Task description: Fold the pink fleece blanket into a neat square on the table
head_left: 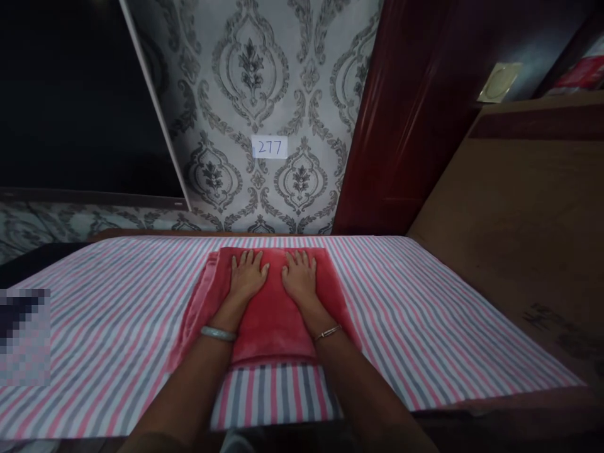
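A folded red cloth (pixel 274 314), plush like a towel or small blanket, lies flat in front of me. Its folded layers show along the left side. My left hand (pixel 248 275) rests palm down on its upper left part, fingers spread. On the upper right part my right hand (pixel 300 275) lies flat too, fingers apart and pointing away from me. Neither hand grips the cloth. A pale bangle (pixel 218 333) circles my left wrist, and a thin metal bracelet (pixel 327 332) is on my right.
Beneath the cloth is a table covered with a pink, grey and white striped tablecloth (pixel 406 314). A large dark screen (pixel 85 100) stands at the left. Patterned wallpaper behind carries a paper label (pixel 269 146) reading 277. A big cardboard box (pixel 519 207) stands along the right side.
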`<state>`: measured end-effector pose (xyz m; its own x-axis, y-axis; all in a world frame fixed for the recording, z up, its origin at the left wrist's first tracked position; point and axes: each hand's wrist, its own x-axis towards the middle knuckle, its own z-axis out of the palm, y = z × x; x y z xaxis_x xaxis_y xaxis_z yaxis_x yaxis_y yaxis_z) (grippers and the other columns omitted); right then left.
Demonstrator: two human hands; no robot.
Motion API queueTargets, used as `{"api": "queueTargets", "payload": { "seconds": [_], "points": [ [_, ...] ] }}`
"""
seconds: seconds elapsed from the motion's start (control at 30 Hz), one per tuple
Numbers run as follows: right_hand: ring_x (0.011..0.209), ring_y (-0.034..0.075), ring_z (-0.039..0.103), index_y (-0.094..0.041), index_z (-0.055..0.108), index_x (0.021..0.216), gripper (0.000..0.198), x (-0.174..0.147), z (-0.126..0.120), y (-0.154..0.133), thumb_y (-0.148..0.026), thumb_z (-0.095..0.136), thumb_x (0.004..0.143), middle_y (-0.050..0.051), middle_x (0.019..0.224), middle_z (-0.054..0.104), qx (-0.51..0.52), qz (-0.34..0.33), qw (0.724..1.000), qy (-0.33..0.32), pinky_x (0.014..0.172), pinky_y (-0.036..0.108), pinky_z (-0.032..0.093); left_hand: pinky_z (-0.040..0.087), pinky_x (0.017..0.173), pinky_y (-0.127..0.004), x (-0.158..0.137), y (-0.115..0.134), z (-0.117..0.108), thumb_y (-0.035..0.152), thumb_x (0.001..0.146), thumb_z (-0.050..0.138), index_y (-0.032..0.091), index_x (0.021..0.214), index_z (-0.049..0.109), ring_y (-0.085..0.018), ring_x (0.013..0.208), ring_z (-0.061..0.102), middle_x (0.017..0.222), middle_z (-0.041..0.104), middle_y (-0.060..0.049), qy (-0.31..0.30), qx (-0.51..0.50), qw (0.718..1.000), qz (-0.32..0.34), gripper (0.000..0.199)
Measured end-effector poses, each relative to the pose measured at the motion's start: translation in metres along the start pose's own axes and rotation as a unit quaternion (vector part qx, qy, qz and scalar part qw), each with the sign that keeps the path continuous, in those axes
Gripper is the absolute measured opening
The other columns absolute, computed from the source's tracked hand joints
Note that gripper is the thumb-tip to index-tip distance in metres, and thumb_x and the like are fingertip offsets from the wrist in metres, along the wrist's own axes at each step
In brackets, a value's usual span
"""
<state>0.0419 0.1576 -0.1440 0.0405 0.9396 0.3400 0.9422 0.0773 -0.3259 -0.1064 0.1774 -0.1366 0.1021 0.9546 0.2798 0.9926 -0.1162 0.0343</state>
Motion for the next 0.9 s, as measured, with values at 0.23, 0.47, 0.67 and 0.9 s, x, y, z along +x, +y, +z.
{"api": "queueTargets", "payload": {
  "seconds": [0.23, 0.47, 0.67, 0.9],
  "points": [
    [0.145, 0.026, 0.027, -0.022, 0.045, 0.148, 0.055, 0.005, -0.003, -0.002, -0.032, 0.036, 0.095, 0.008, 0.154, 0.042, -0.002, 0.005, 1.0, -0.012, 0.119, 0.049, 0.011, 0.017, 0.12, -0.056, 0.001, 0.001, -0.005, 0.04, 0.098, 0.031, 0.013, 0.149, 0.043, -0.03, 0.145, 0.032, 0.155, 0.041, -0.016, -0.006, -0.005, 1.0, 0.001, 0.058],
    [0.145, 0.026, 0.026, -0.023, 0.042, 0.149, 0.055, 0.017, -0.023, 0.02, -0.045, 0.032, 0.099, 0.009, 0.157, 0.037, -0.058, 0.016, 0.994, -0.087, 0.118, 0.054, 0.01, 0.012, 0.116, -0.066, 0.007, -0.028, -0.027, 0.051, 0.097, 0.029, 0.017, 0.148, 0.045, -0.034, 0.144, 0.031, 0.153, 0.044, -0.016, -0.062, 0.018, 0.998, -0.017, 0.063],
    [0.149, 0.029, 0.016, -0.032, 0.036, 0.151, 0.055, 0.022, -0.016, 0.039, -0.049, 0.025, 0.101, 0.003, 0.162, 0.027, -0.012, 0.077, 0.991, -0.106, 0.114, 0.062, 0.019, 0.039, 0.103, -0.064, 0.013, -0.053, -0.029, 0.058, 0.095, 0.028, 0.024, 0.152, 0.038, -0.043, 0.142, 0.031, 0.162, 0.03, -0.011, -0.102, -0.058, 0.987, -0.111, 0.067],
    [0.148, 0.03, 0.018, -0.032, 0.039, 0.15, 0.054, 0.024, -0.006, 0.048, -0.05, 0.027, 0.101, 0.003, 0.161, 0.03, -0.016, 0.061, 0.994, -0.092, 0.113, 0.062, 0.021, 0.046, 0.097, -0.06, 0.011, -0.056, -0.017, 0.046, 0.097, 0.026, 0.024, 0.149, 0.042, -0.041, 0.13, 0.046, 0.157, 0.037, -0.01, -0.057, -0.063, 0.99, -0.11, 0.059]
  ]
}}
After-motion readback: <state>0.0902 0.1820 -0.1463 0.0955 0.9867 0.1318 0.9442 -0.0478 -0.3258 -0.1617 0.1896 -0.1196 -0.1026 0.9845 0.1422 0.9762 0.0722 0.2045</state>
